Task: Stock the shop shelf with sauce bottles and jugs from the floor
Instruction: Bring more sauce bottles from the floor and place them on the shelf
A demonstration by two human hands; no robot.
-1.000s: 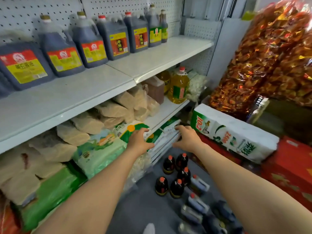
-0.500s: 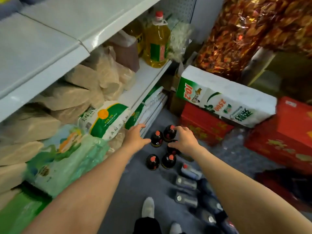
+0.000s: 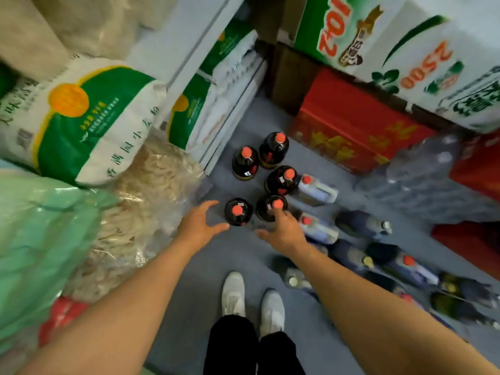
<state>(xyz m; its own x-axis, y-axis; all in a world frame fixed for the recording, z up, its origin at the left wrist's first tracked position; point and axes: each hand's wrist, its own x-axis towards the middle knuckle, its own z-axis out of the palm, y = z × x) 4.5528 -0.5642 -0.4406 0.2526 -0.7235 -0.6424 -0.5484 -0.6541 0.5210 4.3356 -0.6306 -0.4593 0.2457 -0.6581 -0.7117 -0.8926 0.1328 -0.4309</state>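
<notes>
Several dark round sauce bottles with red caps stand on the grey floor. The two nearest are a left bottle (image 3: pixel 238 211) and a right bottle (image 3: pixel 271 207). My left hand (image 3: pixel 198 223) hovers open just left of the left bottle, fingers spread, holding nothing. My right hand (image 3: pixel 282 230) is open over the near side of the right bottle, fingertips by its cap. Square jugs (image 3: pixel 315 189) with red caps and darker jugs (image 3: pixel 362 224) lie to the right.
Flour sacks (image 3: pixel 89 117) and a bag of noodles (image 3: pixel 140 212) bulge from the lower shelf on the left. Red cartons (image 3: pixel 349 123) and a green-and-white carton (image 3: pixel 392 50) stand behind the bottles. My white shoes (image 3: pixel 234 293) are on the floor below my hands.
The view has tipped down from the shelves to the floor. Both hands have dropped from the shelf edge toward the nearest pair of bottles.
</notes>
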